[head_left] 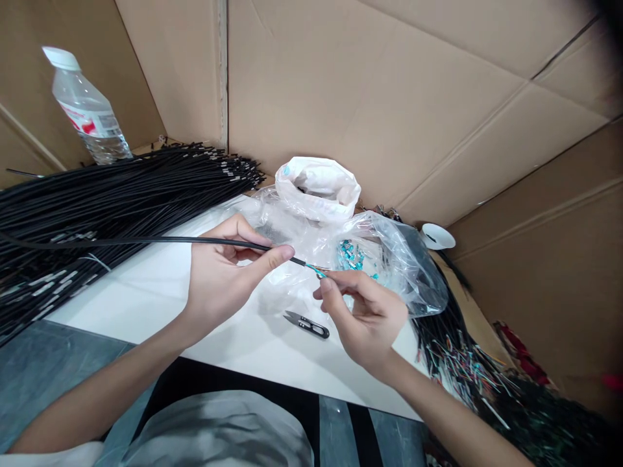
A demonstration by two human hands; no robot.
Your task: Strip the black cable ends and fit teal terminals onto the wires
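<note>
Between thumb and fingers, my left hand [228, 269] grips a black cable [146, 240] close to its end; the rest of the cable runs off to the left edge. From the cut end of the black jacket come thin inner wires [314, 268], teal and brownish. My right hand [367, 308] pinches the tips of these wires between thumb and index finger, and the fingertips partly hide them. Below the hands, on the white board [233, 344], lies a pair of small black thread snips [306, 324] that neither hand touches.
A thick bundle of black cables [121, 194] lies at left, with a water bottle [90, 110] behind. Clear plastic bags [409, 266], teal scraps [350, 255] and an open white bag [318, 188] sit beyond the hands. Stripped cables [452, 344] lie right. Cardboard walls [365, 97] enclose the back.
</note>
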